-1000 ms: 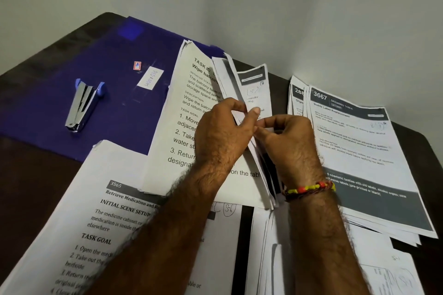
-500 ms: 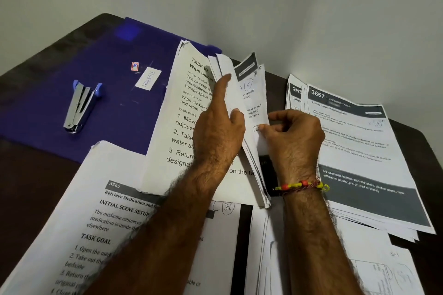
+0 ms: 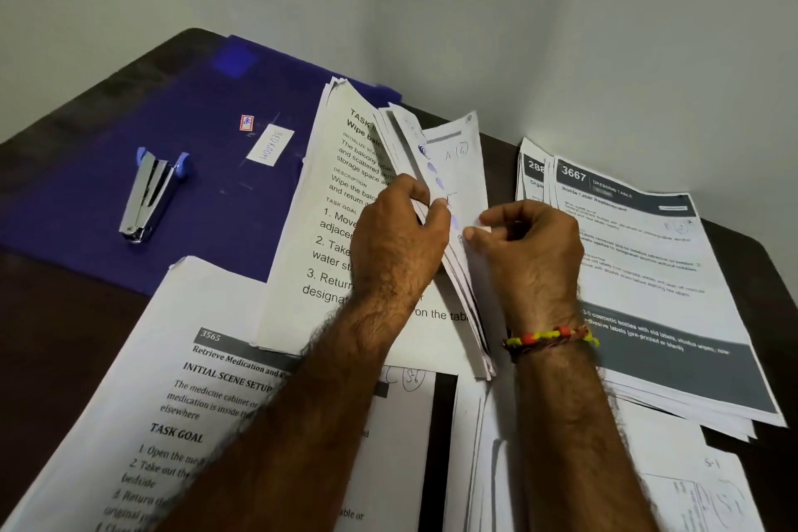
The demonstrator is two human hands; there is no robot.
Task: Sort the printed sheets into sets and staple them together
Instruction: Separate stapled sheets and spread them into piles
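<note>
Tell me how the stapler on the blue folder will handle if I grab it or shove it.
The stapler looks like rigid shiny metal, so probably stiff and heavyish for its size. It lies flat and long, so unlikely to roll or tip. On the smooth blue folder it would likely slide if pushed.

Counted: one chrome stapler with blue plastic ends (image 3: 150,195). One purple plastic folder (image 3: 129,134). Two small labels seen on folder: white handwritten paper label (image 3: 270,144), red-bordered sticker (image 3: 246,122). Two bare hands. One beaded wrist bracelet, red and yellow (image 3: 550,336). Printed sheets: several overlapping stacks, exact count not discernible.
</note>
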